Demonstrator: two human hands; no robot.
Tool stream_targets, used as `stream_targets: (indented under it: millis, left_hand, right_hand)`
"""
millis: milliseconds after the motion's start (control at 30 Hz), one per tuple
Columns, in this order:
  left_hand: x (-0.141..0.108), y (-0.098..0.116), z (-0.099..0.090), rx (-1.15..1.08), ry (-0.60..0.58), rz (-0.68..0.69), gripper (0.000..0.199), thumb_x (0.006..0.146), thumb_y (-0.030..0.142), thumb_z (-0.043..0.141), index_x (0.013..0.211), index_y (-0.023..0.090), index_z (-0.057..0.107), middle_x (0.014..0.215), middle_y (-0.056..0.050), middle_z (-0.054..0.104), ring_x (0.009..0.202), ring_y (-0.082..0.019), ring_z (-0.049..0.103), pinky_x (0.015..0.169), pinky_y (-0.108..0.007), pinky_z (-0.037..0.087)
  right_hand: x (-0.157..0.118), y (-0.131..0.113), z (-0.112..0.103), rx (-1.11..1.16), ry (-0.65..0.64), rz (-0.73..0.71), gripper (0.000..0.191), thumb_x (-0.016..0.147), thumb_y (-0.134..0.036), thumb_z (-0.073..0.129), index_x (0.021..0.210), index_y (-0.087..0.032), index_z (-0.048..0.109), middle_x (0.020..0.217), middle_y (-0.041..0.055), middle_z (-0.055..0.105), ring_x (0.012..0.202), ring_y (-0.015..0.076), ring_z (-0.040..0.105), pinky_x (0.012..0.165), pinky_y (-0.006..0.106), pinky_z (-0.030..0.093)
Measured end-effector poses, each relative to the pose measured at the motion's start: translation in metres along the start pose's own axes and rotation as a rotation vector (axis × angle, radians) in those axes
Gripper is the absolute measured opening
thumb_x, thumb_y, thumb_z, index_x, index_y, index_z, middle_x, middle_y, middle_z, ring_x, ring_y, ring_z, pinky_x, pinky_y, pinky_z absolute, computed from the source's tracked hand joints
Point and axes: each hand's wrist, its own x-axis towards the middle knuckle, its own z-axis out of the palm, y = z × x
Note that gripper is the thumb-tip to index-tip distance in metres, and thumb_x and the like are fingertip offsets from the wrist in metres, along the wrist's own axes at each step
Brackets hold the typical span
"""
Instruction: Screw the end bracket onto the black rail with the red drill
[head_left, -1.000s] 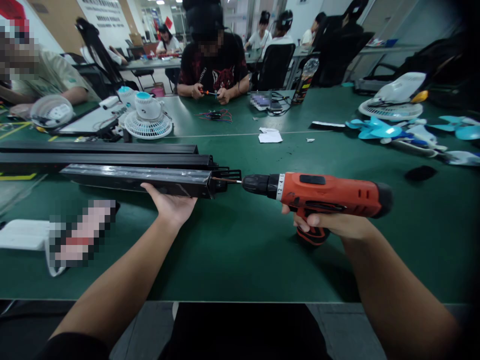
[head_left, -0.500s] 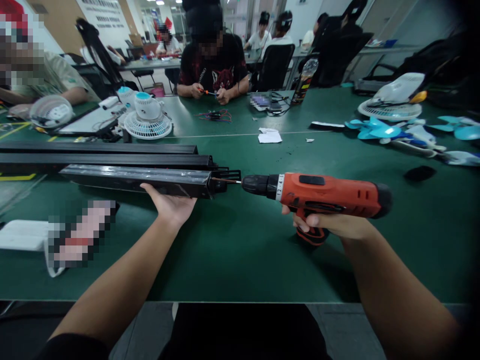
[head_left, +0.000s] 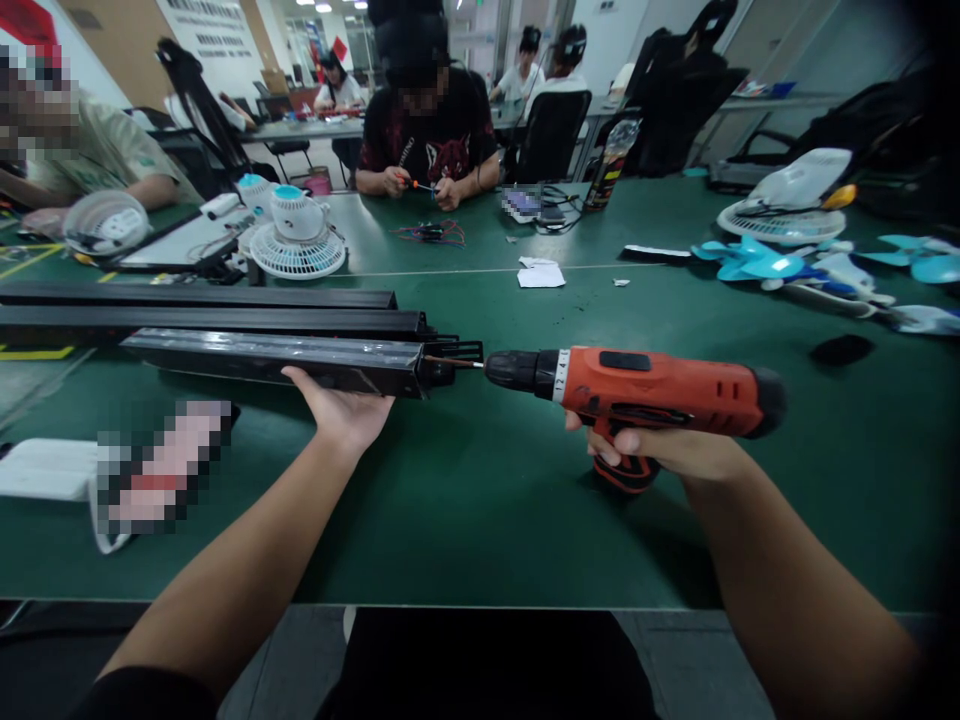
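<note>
My left hand point(head_left: 341, 408) is wrapped round the near side of a long black bar point(head_left: 277, 362), thumb on its front face and fingers hidden beneath. Two more black bars point(head_left: 225, 319) lie just behind it. In my right hand point(head_left: 637, 445) is an orange and black power drill point(head_left: 660, 385), gripped by its handle and pointing left. A thin bit point(head_left: 461, 363) spans from the drill's chuck to the right end of the near bar; whether its tip touches a screw there cannot be made out.
White fans point(head_left: 296, 245) stand at the back left, with blue fan blades point(head_left: 750, 262) at the right. Paper scraps point(head_left: 540, 273) and a bottle point(head_left: 611, 165) lie beyond the drill. Across the table a person point(head_left: 427, 130) holds a screwdriver. A pixelated phone-like object point(head_left: 172, 465) is at left.
</note>
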Motion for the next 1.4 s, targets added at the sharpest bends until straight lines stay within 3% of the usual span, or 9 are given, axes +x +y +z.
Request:
stream_targets:
  millis: [233,467,1400]
  left_hand:
    - [0.003,0.001,-0.004,-0.026,-0.016,-0.006,0.106,0.101,0.104,0.029,0.18,0.036,0.049,0.176,-0.012,0.065,0.169,-0.038,0.055,0.128,-0.052,0.057]
    - [0.011,0.003,-0.015,-0.103,-0.055,-0.051,0.108,0.096,0.107,0.039,0.181,0.04,0.047,0.176,-0.011,0.065,0.164,-0.041,0.06,0.125,-0.054,0.06]
    - [0.005,0.002,-0.009,-0.043,-0.041,-0.035,0.11,0.098,0.106,0.033,0.18,0.036,0.049,0.176,-0.013,0.065,0.168,-0.038,0.056,0.129,-0.052,0.057]
  right_hand:
    - [-0.002,0.001,-0.002,0.002,-0.003,0.015,0.044,0.094,-0.057,0.098,0.119,-0.022,0.09,0.068,-0.0019,0.074,0.058,0.0154,0.068,0.066,0.031,0.068]
    - [-0.002,0.001,-0.001,0.003,-0.011,-0.002,0.04,0.095,-0.054,0.098,0.118,-0.022,0.09,0.069,-0.0017,0.075,0.059,0.0145,0.068,0.062,0.028,0.067]
    - [-0.002,0.002,-0.002,-0.006,0.004,0.006,0.04,0.095,-0.055,0.098,0.118,-0.024,0.09,0.071,-0.0017,0.075,0.06,0.0148,0.069,0.066,0.03,0.069]
